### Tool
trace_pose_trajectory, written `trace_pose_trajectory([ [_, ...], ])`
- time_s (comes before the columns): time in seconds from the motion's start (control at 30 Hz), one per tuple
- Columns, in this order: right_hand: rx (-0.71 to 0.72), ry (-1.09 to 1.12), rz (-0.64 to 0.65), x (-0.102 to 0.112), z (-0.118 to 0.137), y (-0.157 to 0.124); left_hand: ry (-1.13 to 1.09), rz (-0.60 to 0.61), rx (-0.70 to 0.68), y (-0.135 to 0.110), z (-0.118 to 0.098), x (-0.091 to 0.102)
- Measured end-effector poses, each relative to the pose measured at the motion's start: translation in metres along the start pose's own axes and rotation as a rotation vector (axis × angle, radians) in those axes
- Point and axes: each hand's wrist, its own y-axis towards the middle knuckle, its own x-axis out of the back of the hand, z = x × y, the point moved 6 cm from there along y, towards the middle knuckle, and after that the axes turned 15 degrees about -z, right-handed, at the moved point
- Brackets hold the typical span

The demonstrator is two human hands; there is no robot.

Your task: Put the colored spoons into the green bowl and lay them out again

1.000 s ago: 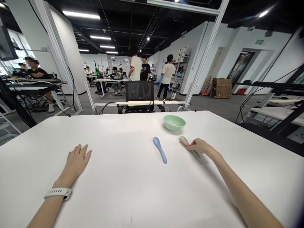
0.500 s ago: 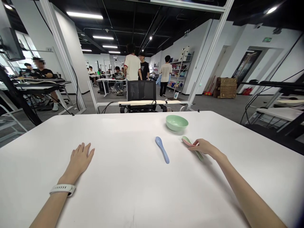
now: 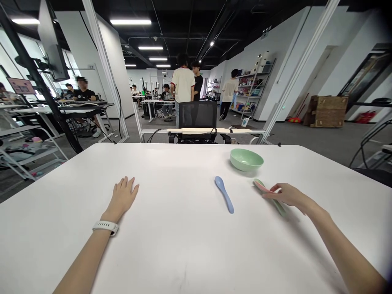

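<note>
My right hand (image 3: 289, 195) has its thumb and fingers pinched on a pink spoon (image 3: 261, 187), whose bowl end points away to the left. Directly under it is a green spoon (image 3: 280, 209), partly covered by the pink one and by my fingers. To the left of these, a blue spoon (image 3: 224, 195) lies by itself at a slant. A light green bowl (image 3: 246, 160) stands upright behind the spoons. My left hand (image 3: 121, 200) rests palm down with fingers spread on the left of the white table (image 3: 171, 241), touching nothing else.
Beyond the table's far edge stand a black mesh chair (image 3: 197, 115) and a metal frame (image 3: 147, 131). Several people are farther back, near desks and a shelf rack (image 3: 252, 87). A white cart (image 3: 30, 153) stands off to the left.
The view has turned to the left, so the table and everything on it appear farther right. My right hand keeps its pinch on the pink spoon over the green one. My left hand stays flat.
</note>
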Motion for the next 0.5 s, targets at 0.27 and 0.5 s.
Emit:
trace_pose_trajectory([
  [0.27, -0.035, 0.034, -0.005, 0.005, 0.009, -0.009, 0.007, -0.007, 0.005, 0.000, -0.001, 0.003],
  [0.5, -0.116, 0.120, -0.081, 0.013, 0.004, -0.007, 0.006, -0.023, -0.015, 0.001, -0.001, 0.002],
])
